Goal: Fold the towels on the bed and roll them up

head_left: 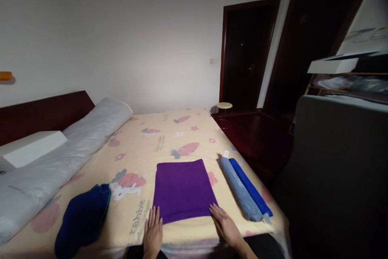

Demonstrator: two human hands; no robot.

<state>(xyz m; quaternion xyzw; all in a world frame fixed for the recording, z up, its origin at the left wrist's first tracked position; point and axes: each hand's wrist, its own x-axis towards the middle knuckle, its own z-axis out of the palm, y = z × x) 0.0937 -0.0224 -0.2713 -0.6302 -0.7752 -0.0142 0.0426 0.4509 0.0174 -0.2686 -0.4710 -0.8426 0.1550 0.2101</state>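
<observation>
A purple cloth, folded into a flat rectangle, lies on the bed in front of me. My left hand rests flat at its near left corner, fingers stretched out and pointing away from me. At the near right corner, the fingertips of my right hand touch the cloth's edge, with the fingers extended. To the right lie two rolled cloths side by side, a grey-blue roll and a bright blue roll. A crumpled dark blue cloth with a green edge lies to the left.
The bed has a yellow sheet with carrot and rabbit prints. A long grey rolled bedding bundle and a white box lie along the headboard. A round stool stands beyond the bed; a dark panel rises at right.
</observation>
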